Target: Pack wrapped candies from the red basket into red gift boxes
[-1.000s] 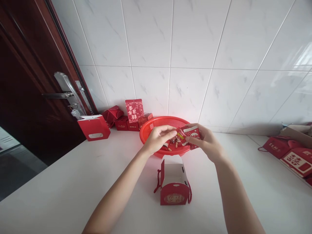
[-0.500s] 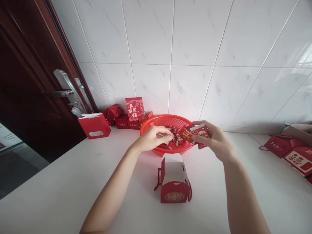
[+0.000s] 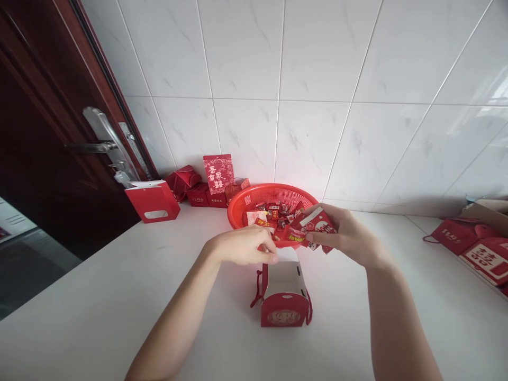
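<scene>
Right hand [image 3: 349, 235] pinching packets [image 3: 320, 225] | left hand [image 3: 240, 246] over box's [image 3: 283, 311] far end, grasp unclear | loose pinch could spill packets

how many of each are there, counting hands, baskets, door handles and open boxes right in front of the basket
Hands: 2 (left hand, right hand)
Red basket: 1
Door handle: 1
Open box right in front of the basket: 1
Total: 5
Left out: the red packets in the right hand, which overlap too much to count.
</scene>
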Demonstrator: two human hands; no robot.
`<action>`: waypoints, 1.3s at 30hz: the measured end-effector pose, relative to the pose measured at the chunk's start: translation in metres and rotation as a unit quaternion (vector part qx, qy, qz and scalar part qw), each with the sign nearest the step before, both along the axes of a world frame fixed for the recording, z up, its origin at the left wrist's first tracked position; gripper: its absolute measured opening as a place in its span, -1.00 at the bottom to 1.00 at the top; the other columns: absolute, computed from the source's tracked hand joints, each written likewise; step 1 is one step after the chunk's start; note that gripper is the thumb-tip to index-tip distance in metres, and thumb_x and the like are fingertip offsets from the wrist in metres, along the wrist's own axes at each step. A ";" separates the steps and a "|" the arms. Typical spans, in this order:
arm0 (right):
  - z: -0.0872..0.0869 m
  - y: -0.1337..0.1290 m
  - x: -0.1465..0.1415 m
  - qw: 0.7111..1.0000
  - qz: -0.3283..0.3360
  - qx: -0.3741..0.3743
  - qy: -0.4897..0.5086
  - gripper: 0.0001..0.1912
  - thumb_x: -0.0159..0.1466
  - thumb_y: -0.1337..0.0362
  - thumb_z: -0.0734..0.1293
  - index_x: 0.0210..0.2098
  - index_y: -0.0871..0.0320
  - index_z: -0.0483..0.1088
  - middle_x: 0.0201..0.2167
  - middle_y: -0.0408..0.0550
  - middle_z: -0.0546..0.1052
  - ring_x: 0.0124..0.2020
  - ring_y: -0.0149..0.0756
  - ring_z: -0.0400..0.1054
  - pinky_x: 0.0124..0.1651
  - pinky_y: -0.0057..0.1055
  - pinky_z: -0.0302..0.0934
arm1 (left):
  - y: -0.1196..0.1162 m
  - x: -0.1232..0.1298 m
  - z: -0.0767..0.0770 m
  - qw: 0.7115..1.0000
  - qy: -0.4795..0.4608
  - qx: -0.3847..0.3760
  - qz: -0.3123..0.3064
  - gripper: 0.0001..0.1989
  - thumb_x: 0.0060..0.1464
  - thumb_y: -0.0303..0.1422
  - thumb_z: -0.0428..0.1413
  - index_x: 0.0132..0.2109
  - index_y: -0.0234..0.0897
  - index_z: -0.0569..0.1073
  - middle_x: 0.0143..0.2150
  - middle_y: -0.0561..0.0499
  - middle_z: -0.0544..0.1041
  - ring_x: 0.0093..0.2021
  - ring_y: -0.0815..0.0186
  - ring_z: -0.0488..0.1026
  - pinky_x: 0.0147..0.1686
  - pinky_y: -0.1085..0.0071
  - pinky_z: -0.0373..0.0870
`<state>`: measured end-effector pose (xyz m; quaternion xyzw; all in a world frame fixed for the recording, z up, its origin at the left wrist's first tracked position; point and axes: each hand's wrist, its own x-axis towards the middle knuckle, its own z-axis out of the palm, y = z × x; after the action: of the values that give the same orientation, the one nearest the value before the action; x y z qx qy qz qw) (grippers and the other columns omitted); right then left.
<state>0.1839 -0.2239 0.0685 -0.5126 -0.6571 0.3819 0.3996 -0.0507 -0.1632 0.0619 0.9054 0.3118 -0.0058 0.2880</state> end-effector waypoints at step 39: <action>-0.017 -0.002 -0.036 0.963 0.170 -0.004 -0.211 -0.86 0.14 0.43 0.35 -0.31 0.09 0.46 -0.56 -0.23 0.38 -0.55 -0.42 0.15 -0.53 -0.46 -0.03 | 0.019 -0.009 -0.006 0.997 0.047 -0.067 -0.009 -0.82 -0.02 -0.40 0.22 -0.19 -0.23 0.52 -0.19 0.03 0.63 -0.22 0.26 0.56 -0.35 0.47 0.34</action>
<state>0.1483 -0.2258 0.0512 -0.4638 -0.8025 0.3300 0.1790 -0.0592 -0.1443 0.0562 0.8857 0.3153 -0.0718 0.3330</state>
